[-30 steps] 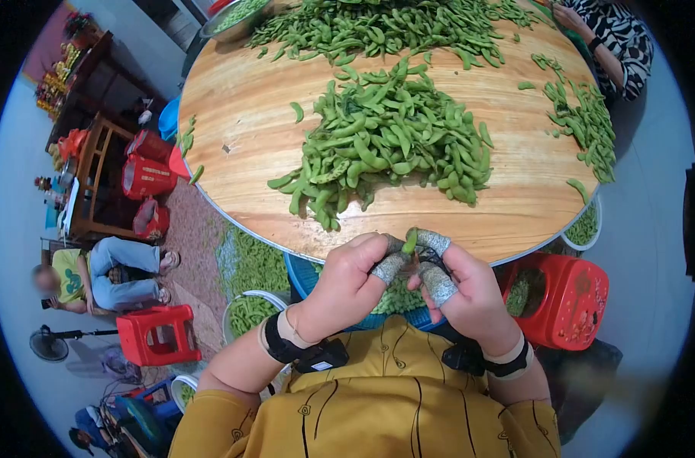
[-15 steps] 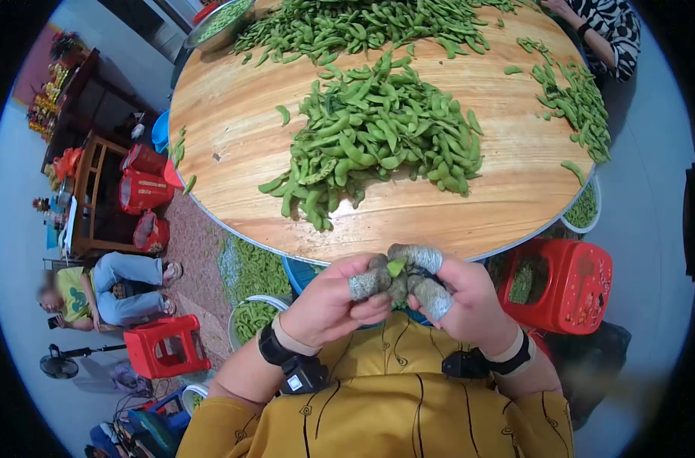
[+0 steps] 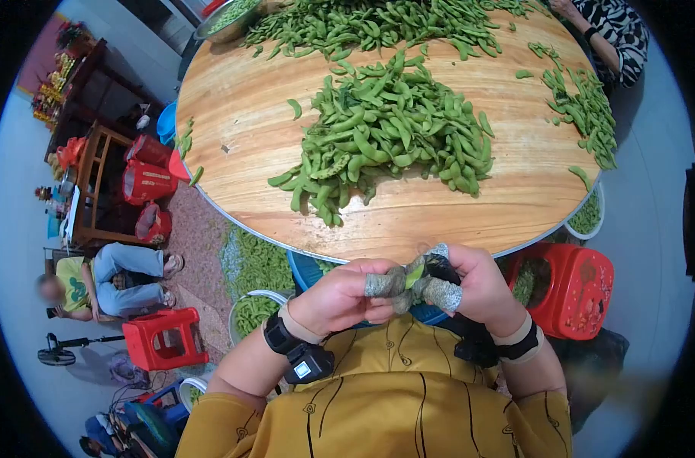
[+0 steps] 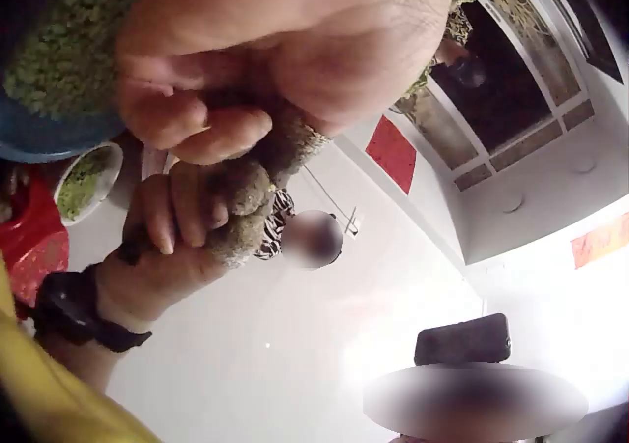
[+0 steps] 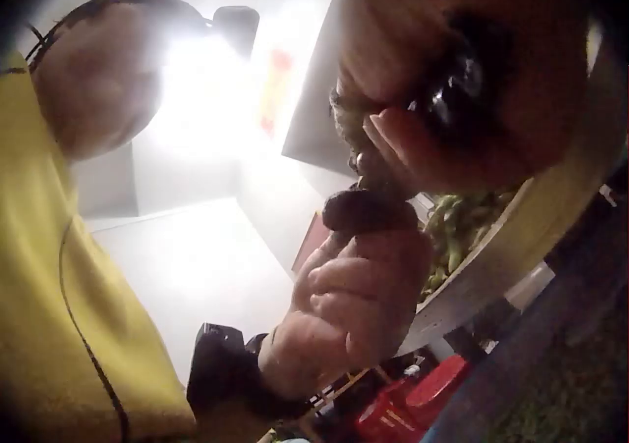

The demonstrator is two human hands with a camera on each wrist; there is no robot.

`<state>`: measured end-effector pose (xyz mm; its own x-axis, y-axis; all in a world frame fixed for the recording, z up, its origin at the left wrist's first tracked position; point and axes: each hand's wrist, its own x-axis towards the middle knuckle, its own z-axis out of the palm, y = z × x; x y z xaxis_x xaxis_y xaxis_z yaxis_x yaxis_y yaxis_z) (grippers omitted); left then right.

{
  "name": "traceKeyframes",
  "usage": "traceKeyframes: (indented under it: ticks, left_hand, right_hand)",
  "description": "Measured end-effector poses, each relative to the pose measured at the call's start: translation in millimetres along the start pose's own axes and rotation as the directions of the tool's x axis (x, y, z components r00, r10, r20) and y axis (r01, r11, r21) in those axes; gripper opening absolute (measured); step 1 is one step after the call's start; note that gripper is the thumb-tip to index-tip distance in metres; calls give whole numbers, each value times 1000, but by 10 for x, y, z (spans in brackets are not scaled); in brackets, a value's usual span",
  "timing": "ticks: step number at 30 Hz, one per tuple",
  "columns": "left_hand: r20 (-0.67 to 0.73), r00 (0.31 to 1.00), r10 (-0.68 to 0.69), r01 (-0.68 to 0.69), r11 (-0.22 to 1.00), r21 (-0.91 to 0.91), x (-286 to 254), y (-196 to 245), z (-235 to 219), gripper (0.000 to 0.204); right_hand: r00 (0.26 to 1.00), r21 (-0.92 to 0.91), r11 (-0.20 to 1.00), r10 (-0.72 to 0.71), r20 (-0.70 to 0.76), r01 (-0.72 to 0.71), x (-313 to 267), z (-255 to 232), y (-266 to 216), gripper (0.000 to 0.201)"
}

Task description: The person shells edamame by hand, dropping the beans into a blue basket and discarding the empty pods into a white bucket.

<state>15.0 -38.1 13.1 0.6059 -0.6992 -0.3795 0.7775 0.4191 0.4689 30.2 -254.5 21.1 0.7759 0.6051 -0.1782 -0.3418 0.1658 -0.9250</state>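
In the head view a green pod (image 3: 415,275) sits between the wrapped fingertips of both hands, just off the table's near edge. My left hand (image 3: 347,294) pinches it from the left and my right hand (image 3: 481,290) from the right, with grey wrapping around thumbs and forefingers. In the left wrist view the left hand (image 4: 285,60) meets the right hand (image 4: 177,227) at the fingertips; the pod is hidden there. A heap of green pods (image 3: 393,130) lies on the round wooden table (image 3: 248,191) beyond the hands.
More pods (image 3: 378,27) cover the far side, beside a metal bowl (image 3: 229,23). A blue basket (image 3: 305,269) is below the near edge, a white bucket (image 3: 237,324) left of it, a red stool (image 3: 584,294) at right. Another person's patterned sleeve (image 3: 622,46) shows at far right.
Both hands have come down from the table's edge toward the body, staying together. The pod's visible part between the fingertips has changed angle. The camera view has shifted slightly.
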Motion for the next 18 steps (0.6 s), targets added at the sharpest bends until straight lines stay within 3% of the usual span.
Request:
traceKeyframes:
  ticks: [5, 10, 13, 15, 16, 17, 18]
  left_hand:
    - [-87, 996, -2, 20, 977, 211, -9, 36, 10, 25]
    - [-38, 999, -13, 16, 996, 83, -11, 16, -38, 26]
    - [-5, 1000, -16, 16, 1000, -20, -15, 6, -36, 26]
    - [-59, 998, -32, 36, 997, 66, -13, 33, -15, 24]
    - [-112, 993, -45, 61, 987, 150, -10, 49, -9, 23]
    - [-112, 993, -46, 63, 987, 150, -2, 53, -10, 23]
    - [-147, 989, 8, 44, 937, 348, 11, 51, -13, 18]
  right_hand:
    - [1000, -155, 988, 4, 31, 1, 32, -60, -18, 19]
    - [998, -146, 989, 22, 51, -15, 79, -56, 27, 19]
    - [999, -53, 997, -48, 23, 50, 93, 3, 54, 19]
    - [989, -326, 935, -147, -3, 138, 98, 47, 34, 21]
    - [989, -325, 936, -147, -5, 138, 102, 59, 15, 21]
    - [989, -501, 857, -149, -13, 122, 106, 66, -11, 23]
    - [988, -660, 745, -151, -20, 101, 111, 71, -24, 25]
